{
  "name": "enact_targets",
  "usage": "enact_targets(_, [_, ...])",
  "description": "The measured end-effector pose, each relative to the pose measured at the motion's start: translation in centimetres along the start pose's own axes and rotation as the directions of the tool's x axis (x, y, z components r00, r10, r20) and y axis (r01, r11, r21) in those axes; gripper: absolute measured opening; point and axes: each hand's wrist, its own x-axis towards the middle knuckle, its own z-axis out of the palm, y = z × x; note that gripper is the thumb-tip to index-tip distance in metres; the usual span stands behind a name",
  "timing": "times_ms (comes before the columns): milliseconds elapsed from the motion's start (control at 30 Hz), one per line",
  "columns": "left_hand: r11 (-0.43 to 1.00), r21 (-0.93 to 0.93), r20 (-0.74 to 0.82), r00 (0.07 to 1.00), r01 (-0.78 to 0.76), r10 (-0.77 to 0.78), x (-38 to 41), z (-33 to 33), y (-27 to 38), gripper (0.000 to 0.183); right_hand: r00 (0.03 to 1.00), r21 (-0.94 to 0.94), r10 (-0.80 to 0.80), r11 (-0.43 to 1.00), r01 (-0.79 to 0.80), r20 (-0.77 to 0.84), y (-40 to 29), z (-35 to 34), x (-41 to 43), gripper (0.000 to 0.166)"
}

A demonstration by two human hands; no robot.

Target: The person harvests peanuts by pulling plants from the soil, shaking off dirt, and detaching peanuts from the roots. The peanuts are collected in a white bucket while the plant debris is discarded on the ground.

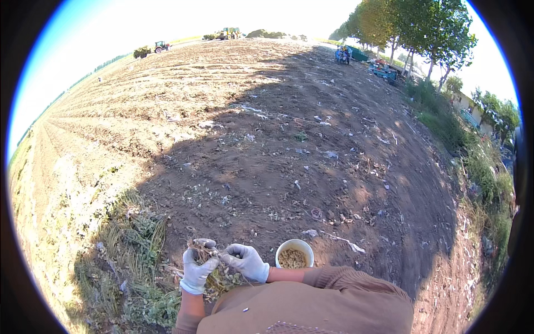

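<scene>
In a light work glove, my left hand [196,269] grips the root end of an uprooted peanut plant [204,251]. Its tangled brown roots stick up between the thumb and fingers. My right hand [247,262], gloved too, pinches at the right side of those roots; whether a pod is between its fingertips is too small to tell. Leafy stems [223,279] hang below the two hands, close to my clothing. Just right of my right wrist stands a white bucket [309,252], partly filled with peanuts in their shells [292,259].
A heap of pulled plants [133,259] lies to my left. Scraps of plastic film [344,242] litter the soil [258,183] ahead. Far off are a tractor [160,46] with a loaded trailer and a yellow loader [229,33]. Trees [417,29] and weeds [442,125] line the right side.
</scene>
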Motion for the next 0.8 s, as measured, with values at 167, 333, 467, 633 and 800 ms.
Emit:
enact_targets(167, [0.998, -0.014, -0.009, 0.998, -0.056, 0.056, -0.2, 0.8, 0.4, 0.039, 0.990, -0.069, -0.118, 0.991, 0.113, -0.072, 1.2, -0.7, 0.9, 0.020])
enact_targets(333, [0.997, 0.047, -0.033, 0.998, -0.060, 0.062, -0.7, 1.2, 1.4, 0.038, 0.988, 0.149, 0.107, 0.985, -0.090, -0.110, 0.3, -1.2, 0.8, 0.019])
enact_targets(467, [0.995, 0.072, -0.005, 0.998, -0.063, 0.064, -0.9, -0.2, 0.3, 0.047, 0.965, 0.603, 0.123, 0.761, -0.240, 0.230, 2.9, -3.6, 1.5, 0.027])
enact_targets(633, [0.986, -0.058, -0.083, 0.985, -0.159, 0.154, -0.8, -0.8, -0.2, 0.049, 0.919, 0.638, 0.258, 0.662, -0.393, 0.298, 0.3, -3.1, 1.1, 0.027])
enact_targets(800, [0.979, 0.019, -0.170, 0.965, -0.201, 0.202, -0.2, -2.6, 1.7, 0.064, 0.913, 0.560, 0.278, 0.724, -0.403, 0.298, 1.1, -4.2, 2.3, 0.025])
